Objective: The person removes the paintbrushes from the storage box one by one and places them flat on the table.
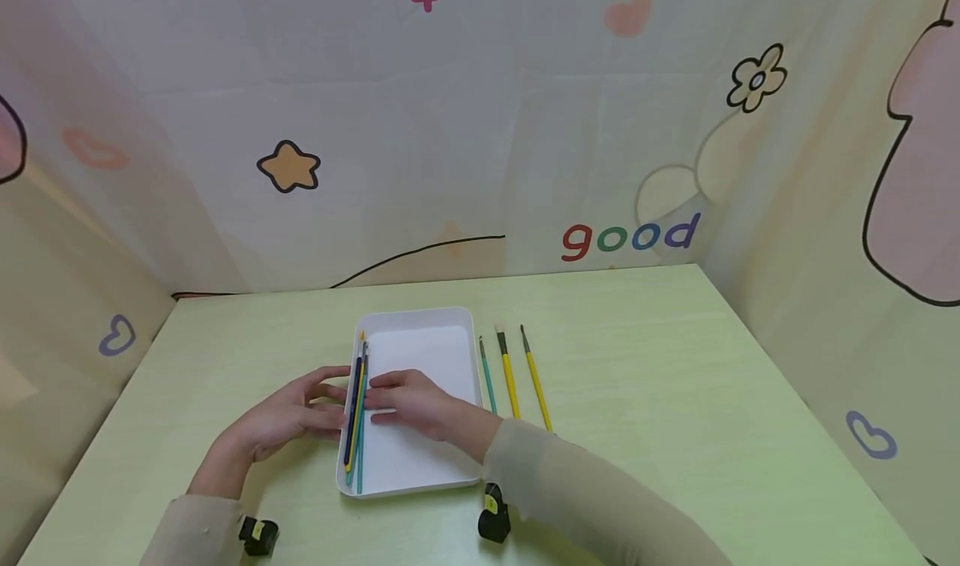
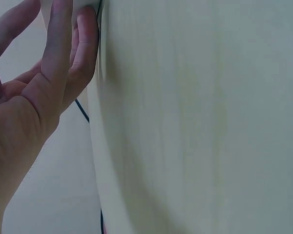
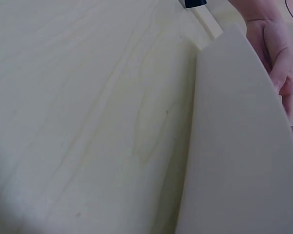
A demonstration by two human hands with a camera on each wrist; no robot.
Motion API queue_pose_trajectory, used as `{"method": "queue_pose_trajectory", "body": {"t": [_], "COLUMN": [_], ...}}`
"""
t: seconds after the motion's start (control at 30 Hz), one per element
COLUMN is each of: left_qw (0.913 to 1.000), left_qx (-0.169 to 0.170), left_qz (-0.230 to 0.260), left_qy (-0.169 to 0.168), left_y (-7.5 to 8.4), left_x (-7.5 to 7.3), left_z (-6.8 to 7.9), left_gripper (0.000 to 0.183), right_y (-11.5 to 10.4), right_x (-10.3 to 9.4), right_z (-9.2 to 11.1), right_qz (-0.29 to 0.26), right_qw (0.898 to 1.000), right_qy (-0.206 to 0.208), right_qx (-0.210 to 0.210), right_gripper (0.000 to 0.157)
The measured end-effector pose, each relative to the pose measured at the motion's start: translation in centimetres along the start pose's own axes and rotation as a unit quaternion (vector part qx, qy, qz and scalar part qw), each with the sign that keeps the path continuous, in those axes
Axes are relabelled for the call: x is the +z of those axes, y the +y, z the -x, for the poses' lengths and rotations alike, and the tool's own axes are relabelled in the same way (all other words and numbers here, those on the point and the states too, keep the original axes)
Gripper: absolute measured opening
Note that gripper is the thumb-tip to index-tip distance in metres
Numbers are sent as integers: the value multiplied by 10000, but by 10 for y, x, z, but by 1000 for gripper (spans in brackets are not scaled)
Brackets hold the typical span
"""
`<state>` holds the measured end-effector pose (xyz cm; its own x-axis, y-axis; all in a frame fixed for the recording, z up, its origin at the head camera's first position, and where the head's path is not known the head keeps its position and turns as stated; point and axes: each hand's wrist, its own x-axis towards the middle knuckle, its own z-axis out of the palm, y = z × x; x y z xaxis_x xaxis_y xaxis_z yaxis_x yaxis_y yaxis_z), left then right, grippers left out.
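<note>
A white rectangular tray (image 1: 423,341) lies on the table. Along its left wall lie several slim paintbrushes side by side, among them a navy one (image 1: 352,412) and a teal one (image 1: 362,458). My left hand (image 1: 300,412) rests against the tray's left outer side, fingers loosely bent and spread; the left wrist view shows its fingertips (image 2: 87,22) at the tray. Inside the tray, my right hand (image 1: 420,403) reaches left with extended fingers, the tips at the brushes. In the right wrist view, the tray's outer wall (image 3: 234,146) hides most of the right hand.
Right of the tray lie a teal brush (image 1: 487,374), a yellow flat brush (image 1: 507,374) and a yellow pointed brush (image 1: 536,374), their lower ends partly behind the right sleeve (image 1: 585,483). A printed curtain (image 1: 465,132) stands behind and beside the pale green table (image 1: 637,341).
</note>
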<state>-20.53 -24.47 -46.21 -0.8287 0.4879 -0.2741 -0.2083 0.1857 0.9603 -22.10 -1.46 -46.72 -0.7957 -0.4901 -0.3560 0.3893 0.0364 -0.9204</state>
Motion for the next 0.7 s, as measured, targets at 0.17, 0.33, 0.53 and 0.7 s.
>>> {"method": "queue_pose_trajectory", "body": {"t": [0.17, 0.33, 0.53, 0.7], "left_qw": [10000, 9998, 9999, 10000], "left_qx": [-65, -124, -74, -55], "left_qz": [-40, -71, -29, -9], "left_qy": [45, 99, 65, 70], "left_y": [1, 2, 2, 2], "left_x": [0, 1, 0, 1], "left_z": [0, 1, 1, 2], "left_gripper": [82, 81, 81, 81], "right_y": [2, 2, 2, 4], "right_x": [4, 7, 9, 10], "right_z": [-2, -3, -6, -7], "right_qz": [475, 699, 892, 928], "right_qw": [9988, 9974, 9959, 9955], "right_qy": [81, -83, -110, -60], "right_qx": [-118, -154, -81, -162], "right_gripper": [40, 42, 43, 39]}}
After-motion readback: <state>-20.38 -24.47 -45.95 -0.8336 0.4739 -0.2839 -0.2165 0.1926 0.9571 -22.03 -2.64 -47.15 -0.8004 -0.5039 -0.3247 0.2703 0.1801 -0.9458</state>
